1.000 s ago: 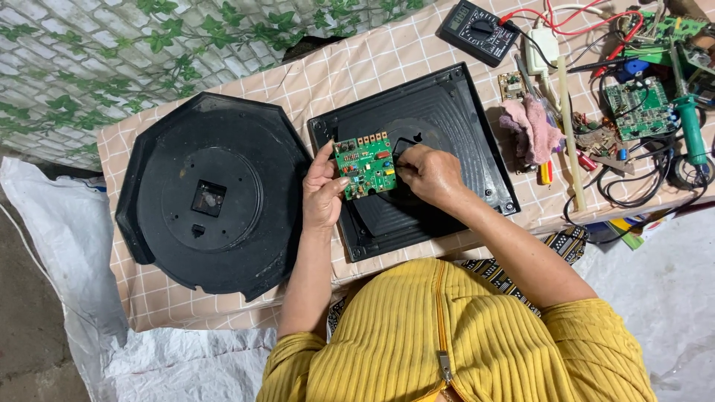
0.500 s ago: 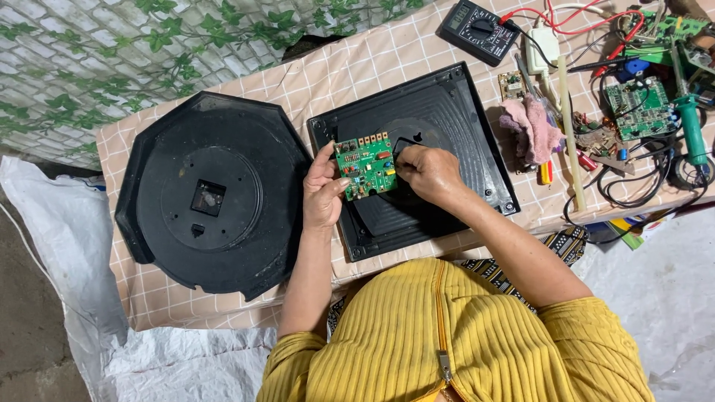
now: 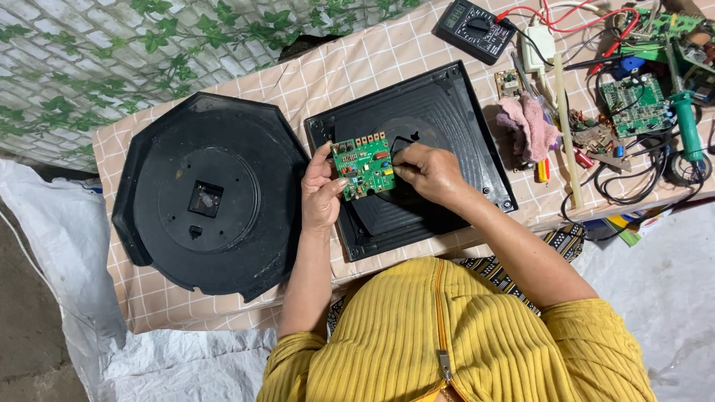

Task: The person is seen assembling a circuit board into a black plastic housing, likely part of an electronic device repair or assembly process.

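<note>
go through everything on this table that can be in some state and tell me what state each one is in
green circuit board: lifted, held by left hand, right hand touching it
square black casing: flat, under the board
octagonal black casing: flat, untouched
multimeter: flat, leads attached
pink cloth: crumpled

A low table is covered by a checked cloth. On its left part an octagonal black cover is laid flat, with a small square opening at its middle. A black multimeter is placed at the far edge, with red leads running to the right. A pink rag is bunched near a wooden stick. Further right, a second green board and a green-handled soldering iron are seen among tangled black wires. White plastic sheeting is spread on the floor.
</note>
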